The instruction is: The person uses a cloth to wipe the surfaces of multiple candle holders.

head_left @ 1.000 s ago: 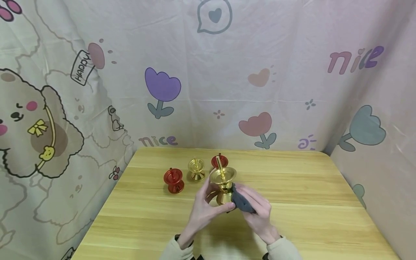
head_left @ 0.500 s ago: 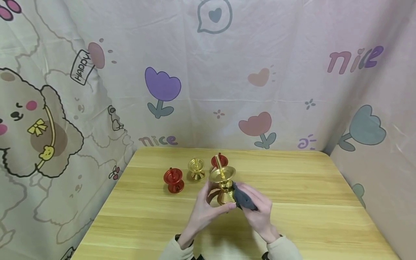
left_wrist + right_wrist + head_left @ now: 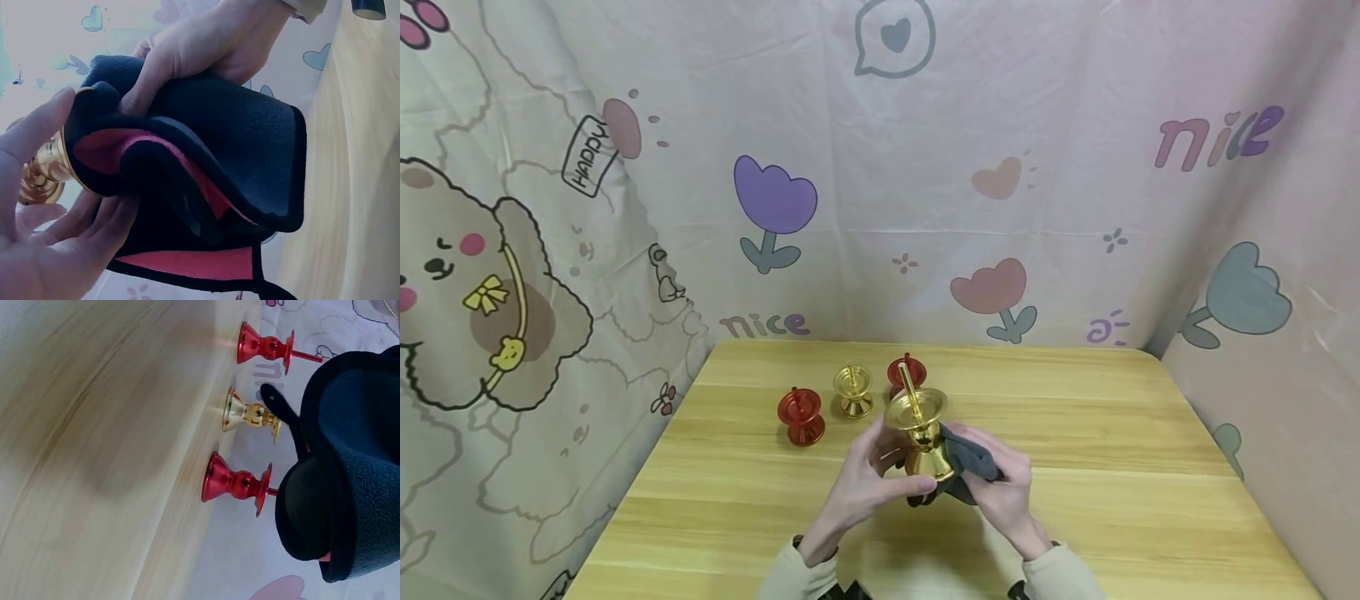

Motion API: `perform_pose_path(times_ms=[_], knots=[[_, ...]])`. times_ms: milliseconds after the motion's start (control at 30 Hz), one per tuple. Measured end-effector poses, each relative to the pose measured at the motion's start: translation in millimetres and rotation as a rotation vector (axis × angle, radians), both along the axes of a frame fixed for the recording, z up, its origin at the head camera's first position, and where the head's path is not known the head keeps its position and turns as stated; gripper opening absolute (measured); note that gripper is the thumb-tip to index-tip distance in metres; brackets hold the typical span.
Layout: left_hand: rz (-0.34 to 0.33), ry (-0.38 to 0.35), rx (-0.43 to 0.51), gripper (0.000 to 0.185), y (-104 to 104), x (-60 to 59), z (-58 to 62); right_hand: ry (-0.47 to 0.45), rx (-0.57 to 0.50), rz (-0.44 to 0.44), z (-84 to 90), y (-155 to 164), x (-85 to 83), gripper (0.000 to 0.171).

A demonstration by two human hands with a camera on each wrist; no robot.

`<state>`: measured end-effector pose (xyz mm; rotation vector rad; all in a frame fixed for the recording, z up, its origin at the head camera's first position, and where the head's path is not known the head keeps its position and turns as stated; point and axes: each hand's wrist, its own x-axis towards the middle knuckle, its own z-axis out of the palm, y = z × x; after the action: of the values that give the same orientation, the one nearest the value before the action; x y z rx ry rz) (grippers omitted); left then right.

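Centrally, hands (image 3: 925, 475) around gold candlestick (image 3: 919, 433).

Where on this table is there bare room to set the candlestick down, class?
Bare wood lies on the table's right half, beyond the right hand, and the near left corner. It is crowded behind the hands, where two red holders and a small gold holder stand.

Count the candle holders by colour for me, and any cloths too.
Gold candle holders: 2, one held in the hands, one standing on the table
Red candle holders: 2
Dark cloth: 1
Total: 5
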<state>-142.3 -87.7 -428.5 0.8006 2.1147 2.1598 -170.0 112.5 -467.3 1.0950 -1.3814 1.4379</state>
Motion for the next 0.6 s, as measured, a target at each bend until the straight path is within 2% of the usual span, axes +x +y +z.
perform_pose_path(times_ms=[267,400,500,600], knots=[[0.060,-0.088,-0.040,0.078,3.0,2.0,0.1,-0.098,0.046,-0.041,-7.9,7.6,-1.3,0.040],[0.060,-0.138,-0.021,0.083,2.7,1.2,-1.5,-0.169,0.071,-0.053,-13.0,16.3,0.5,0.050],[0.055,-0.192,0.003,0.086,1.1,-0.4,-2.8,-0.233,0.070,-0.054,-13.9,24.3,3.9,0.052],[0.049,-0.228,0.003,0.087,-0.8,-1.8,-3.3,-0.347,0.069,-0.076,-13.5,33.9,8.7,0.050]])
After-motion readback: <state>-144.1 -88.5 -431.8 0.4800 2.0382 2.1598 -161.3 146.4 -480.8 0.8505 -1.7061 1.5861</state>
